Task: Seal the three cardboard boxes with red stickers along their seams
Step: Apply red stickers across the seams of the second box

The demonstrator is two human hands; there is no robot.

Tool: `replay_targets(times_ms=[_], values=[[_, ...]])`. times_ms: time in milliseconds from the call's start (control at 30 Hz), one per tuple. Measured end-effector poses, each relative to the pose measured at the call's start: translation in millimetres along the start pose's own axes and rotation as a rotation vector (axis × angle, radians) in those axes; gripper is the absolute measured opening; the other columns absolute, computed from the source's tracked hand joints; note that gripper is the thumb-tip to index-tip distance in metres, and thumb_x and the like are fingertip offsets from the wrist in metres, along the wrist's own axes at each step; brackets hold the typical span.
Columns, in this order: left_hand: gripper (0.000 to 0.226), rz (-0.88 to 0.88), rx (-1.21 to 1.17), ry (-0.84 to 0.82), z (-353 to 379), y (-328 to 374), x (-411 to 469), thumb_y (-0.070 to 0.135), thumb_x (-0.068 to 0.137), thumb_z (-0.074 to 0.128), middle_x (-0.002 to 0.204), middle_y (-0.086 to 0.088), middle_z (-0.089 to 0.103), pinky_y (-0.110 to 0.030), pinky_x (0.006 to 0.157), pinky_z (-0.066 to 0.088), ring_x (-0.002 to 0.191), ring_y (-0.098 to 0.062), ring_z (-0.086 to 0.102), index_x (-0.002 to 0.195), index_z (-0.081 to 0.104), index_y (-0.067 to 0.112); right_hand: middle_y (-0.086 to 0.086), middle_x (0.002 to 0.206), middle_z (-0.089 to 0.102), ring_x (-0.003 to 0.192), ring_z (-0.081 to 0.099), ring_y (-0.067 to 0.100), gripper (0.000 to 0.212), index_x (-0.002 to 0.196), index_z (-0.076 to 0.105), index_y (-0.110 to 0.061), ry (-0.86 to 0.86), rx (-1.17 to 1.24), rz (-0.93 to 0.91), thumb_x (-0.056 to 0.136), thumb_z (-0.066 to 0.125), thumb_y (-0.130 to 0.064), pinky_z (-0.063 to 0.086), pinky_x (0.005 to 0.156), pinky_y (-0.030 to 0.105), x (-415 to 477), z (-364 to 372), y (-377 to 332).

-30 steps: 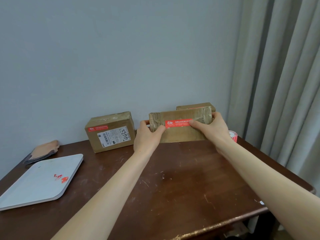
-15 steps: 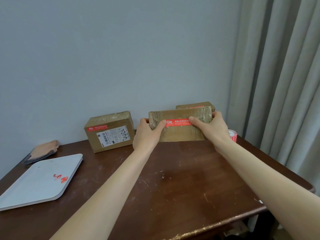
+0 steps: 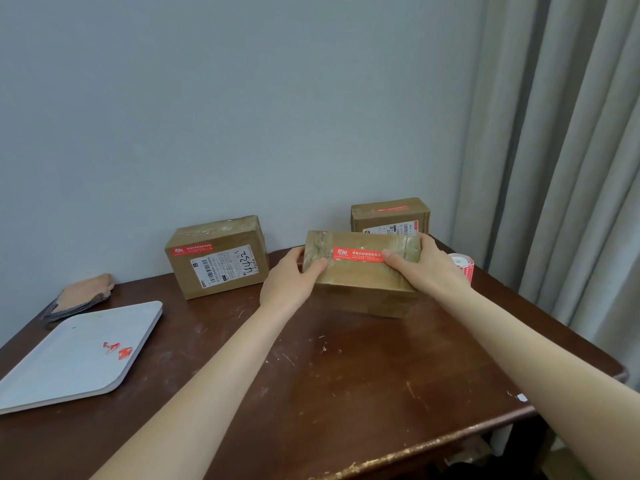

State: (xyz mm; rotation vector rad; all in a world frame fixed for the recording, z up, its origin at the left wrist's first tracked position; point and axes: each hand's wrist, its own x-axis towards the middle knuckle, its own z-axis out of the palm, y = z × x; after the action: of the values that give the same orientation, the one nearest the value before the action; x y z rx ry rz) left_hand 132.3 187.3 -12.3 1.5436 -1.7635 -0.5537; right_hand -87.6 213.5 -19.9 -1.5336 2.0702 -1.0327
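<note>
Cardboard box gripped by left hand and right hand | risk: red sticker could be creased by uneven thumb pressure

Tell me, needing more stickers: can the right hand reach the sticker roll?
Probably yes: the sticker roll stands just beyond the right hand, nothing between them, though that hand now grips the box.

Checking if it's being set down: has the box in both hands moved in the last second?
Yes. The held box has come down and toward the person: the rear box behind it, mostly hidden before, now shows its front label.
</note>
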Motion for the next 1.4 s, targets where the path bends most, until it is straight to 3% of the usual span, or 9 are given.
replay_targets(times_ms=[167, 267, 467, 567, 767, 967, 1100, 1400], values=[[0.057, 0.04, 0.15, -0.009, 6, -7, -2, 0.047, 0.093, 0.047, 0.136, 0.001, 0.053, -0.039, 0.089, 0.05, 0.116, -0.023, 0.055, 0.143, 0.032, 0.027, 0.002, 0.149, 0.04, 0.13, 0.045, 0.029, 0.098, 0.152, 0.01, -0.025, -0.025, -0.035, -0.026, 0.077, 0.051, -0.074, 0.045, 0.097, 0.05, -1, 5, 2], [0.063, 0.12, 0.145, 0.054, 10, -9, -3, 0.04, 0.092, 0.053, 0.139, -0.001, 0.046, -0.027, 0.084, 0.044, 0.119, -0.02, 0.052, 0.147, 0.025, 0.03, 0.003, 0.149, 0.04, 0.129, 0.046, 0.03, 0.086, 0.152, 0.009, -0.025, -0.038, -0.092, -0.031, 0.086, 0.043, -0.068, 0.045, 0.096, 0.047, 0, 8, 3], [0.035, 0.319, 0.18, 0.128, 11, -13, 2, 0.028, 0.089, 0.062, 0.139, 0.005, 0.04, -0.02, 0.095, 0.034, 0.128, -0.009, 0.041, 0.124, 0.061, 0.026, 0.007, 0.143, 0.048, 0.122, 0.053, 0.031, 0.074, 0.151, 0.012, -0.025, -0.07, -0.141, -0.026, 0.092, 0.029, -0.066, 0.047, 0.095, 0.049, 6, 12, 4], [0.029, 0.37, 0.177, 0.136, 10, -14, 6, 0.027, 0.086, 0.066, 0.13, 0.008, 0.052, -0.023, 0.099, 0.04, 0.118, -0.008, 0.048, 0.114, 0.068, 0.023, 0.004, 0.139, 0.052, 0.116, 0.057, 0.029, 0.072, 0.15, 0.016, -0.027, -0.053, -0.145, -0.032, 0.091, 0.028, -0.067, 0.05, 0.09, 0.049, 7, 14, 6], [0.014, 0.414, 0.192, 0.168, 10, -15, 10, 0.029, 0.083, 0.069, 0.107, 0.011, 0.06, -0.017, 0.079, 0.037, 0.099, -0.007, 0.054, 0.096, 0.072, 0.025, 0.002, 0.132, 0.056, 0.11, 0.059, 0.027, 0.068, 0.15, 0.018, -0.029, -0.013, -0.172, -0.047, 0.093, 0.028, -0.064, 0.048, 0.073, 0.038, 5, 17, 10], [0.013, 0.495, 0.355, 0.242, 8, -14, 10, 0.036, 0.083, 0.067, 0.095, 0.014, 0.062, -0.018, 0.063, 0.035, 0.089, -0.006, 0.053, 0.089, 0.073, 0.027, 0.001, 0.134, 0.055, 0.109, 0.06, 0.025, 0.07, 0.15, 0.017, -0.029, -0.008, -0.171, -0.06, 0.092, 0.029, -0.066, 0.054, 0.079, 0.043, 5, 18, 11], [0.008, 0.643, 0.51, 0.278, 5, -12, 13, 0.033, 0.082, 0.068, 0.089, 0.01, 0.066, -0.02, 0.059, 0.034, 0.092, -0.011, 0.056, 0.085, 0.073, 0.027, 0.002, 0.132, 0.056, 0.108, 0.06, 0.025, 0.071, 0.15, 0.017, -0.028, -0.021, -0.165, -0.07, 0.091, 0.029, -0.067, 0.054, 0.083, 0.047, 5, 17, 10], [0.005, 0.984, 0.651, 0.186, -4, -13, 33, 0.022, 0.079, 0.072, 0.075, 0.006, 0.065, -0.029, 0.042, 0.046, 0.07, -0.015, 0.061, 0.074, 0.072, 0.02, 0.001, 0.131, 0.057, 0.106, 0.061, 0.024, 0.07, 0.15, 0.016, -0.027, -0.032, -0.178, -0.067, 0.092, 0.03, -0.065, 0.054, 0.081, 0.042, 4, 14, 8]])
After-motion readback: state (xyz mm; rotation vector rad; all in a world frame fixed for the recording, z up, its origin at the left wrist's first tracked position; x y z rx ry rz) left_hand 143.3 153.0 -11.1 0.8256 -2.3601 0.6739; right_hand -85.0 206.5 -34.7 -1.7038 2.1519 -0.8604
